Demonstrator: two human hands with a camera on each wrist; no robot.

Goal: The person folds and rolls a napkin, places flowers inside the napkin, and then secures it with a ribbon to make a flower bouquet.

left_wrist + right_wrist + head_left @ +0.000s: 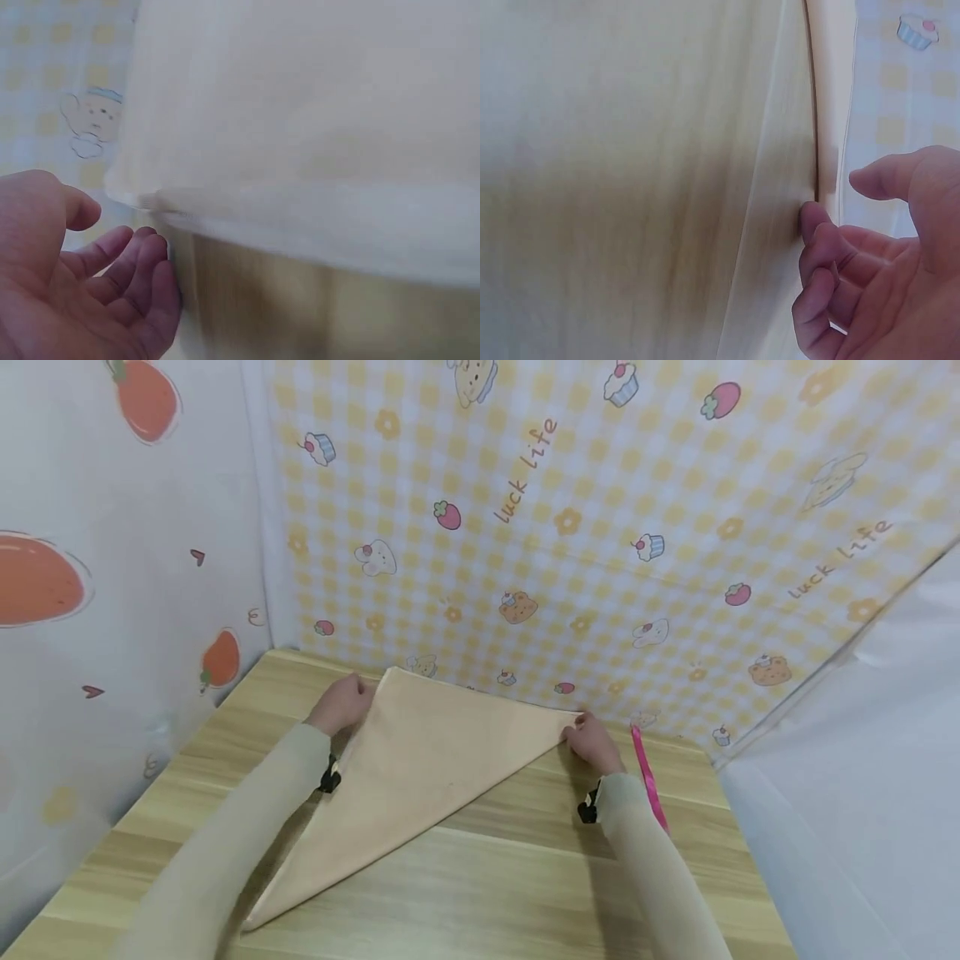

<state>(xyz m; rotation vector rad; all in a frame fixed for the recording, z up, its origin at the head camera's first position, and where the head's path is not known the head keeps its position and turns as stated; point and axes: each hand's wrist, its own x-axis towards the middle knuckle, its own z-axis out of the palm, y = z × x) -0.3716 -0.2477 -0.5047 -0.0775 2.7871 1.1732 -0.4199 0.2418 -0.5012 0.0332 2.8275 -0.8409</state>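
Pale sleeves (225, 843) reach from the near side over the wooden table (540, 885), the left one running along the left edge of the beige cloth (442, 752). That cloth lies flat as a triangle, one point near left, one far left, one far right, just in front of the checked sheet (480, 564). My left hand (342, 703) is just beside the far left corner, thumb parted from loosely bent fingers, pinching nothing; whether a fingertip brushes the edge I cannot tell. My right hand (596, 745) is at the far right point, fingers bent against the tip, thumb held apart, so no pinch there either. To straighten it well, I judge, I should take both corners lightly and draw them apart evenly, keeping the layers matched if it is doubled, as it looks. Pulling one side harder could skew the long near edge. The pink ribbon (649, 781) on the right is best left clear.
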